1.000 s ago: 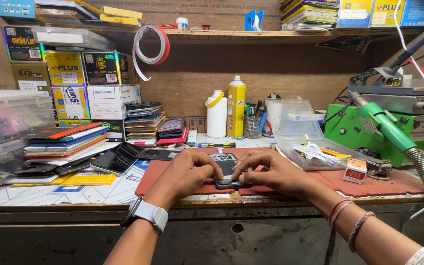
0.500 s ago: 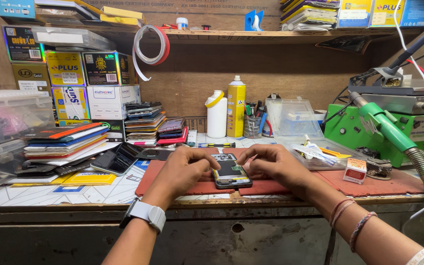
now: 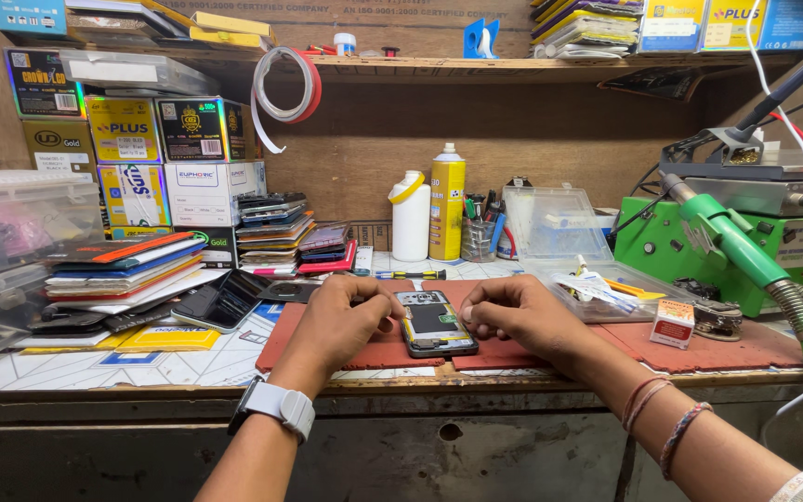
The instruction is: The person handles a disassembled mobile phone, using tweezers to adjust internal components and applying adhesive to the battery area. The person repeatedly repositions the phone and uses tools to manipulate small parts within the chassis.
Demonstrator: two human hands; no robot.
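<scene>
An opened smartphone (image 3: 435,324), its back cover off and inner parts exposed, is laid on the red work mat (image 3: 550,349) near the desk's front edge. It is flanked by the left hand (image 3: 335,321) and the right hand (image 3: 516,314), whose curled fingertips are pressed against its long sides. Too much sideways force could bend the frame or disturb exposed parts; a slip could push it off the front edge.

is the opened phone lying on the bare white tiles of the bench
No, the opened phone lies on the red mat, between the left hand and the right hand, which touch its sides.
</scene>
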